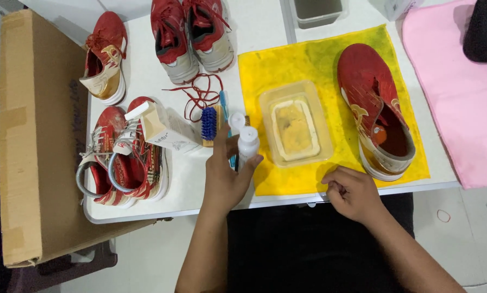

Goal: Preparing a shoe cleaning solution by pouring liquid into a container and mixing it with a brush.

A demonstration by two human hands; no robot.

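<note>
Hands: left (227, 176) gripping bottle (247, 144), right (352, 192) curled.

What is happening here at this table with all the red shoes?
A person sits at a white table. The left hand has its grip on a small white plastic bottle, held upright beside a clear plastic tub of murky yellowish water. The right hand rests closed at the edge of a yellow cloth, where one red sports shoe lies without laces. A blue-bristled brush lies nearby.

White carton (164, 129) on the red shoes (125, 157); brown cardboard box (34, 135) at the table's left.
</note>
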